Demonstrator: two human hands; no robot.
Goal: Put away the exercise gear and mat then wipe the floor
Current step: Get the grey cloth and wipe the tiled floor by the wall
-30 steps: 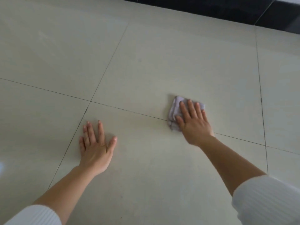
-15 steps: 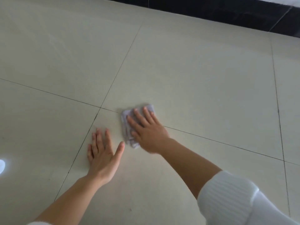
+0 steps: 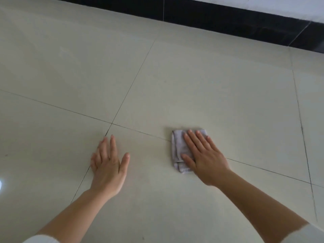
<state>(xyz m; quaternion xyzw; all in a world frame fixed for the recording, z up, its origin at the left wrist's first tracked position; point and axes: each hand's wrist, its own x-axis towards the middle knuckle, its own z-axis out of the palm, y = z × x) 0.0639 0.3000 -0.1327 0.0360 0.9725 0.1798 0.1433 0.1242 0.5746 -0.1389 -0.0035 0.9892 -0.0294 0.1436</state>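
Note:
A folded pale lilac cloth (image 3: 178,149) lies flat on the cream tiled floor (image 3: 210,85), across a grout line. My right hand (image 3: 203,155) presses flat on top of the cloth, fingers spread and pointing away from me, covering its right half. My left hand (image 3: 109,165) rests palm down on the bare tile to the left, fingers apart, holding nothing. No exercise gear or mat is in view.
A black skirting band (image 3: 228,20) runs along the far edge of the floor below a white wall. Dark grout lines cross the tiles. A bright light reflection (image 3: 0,185) shows at the left edge.
My right hand slid the cloth left toward my left hand, then back to the right. My left hand stayed planted on the floor.

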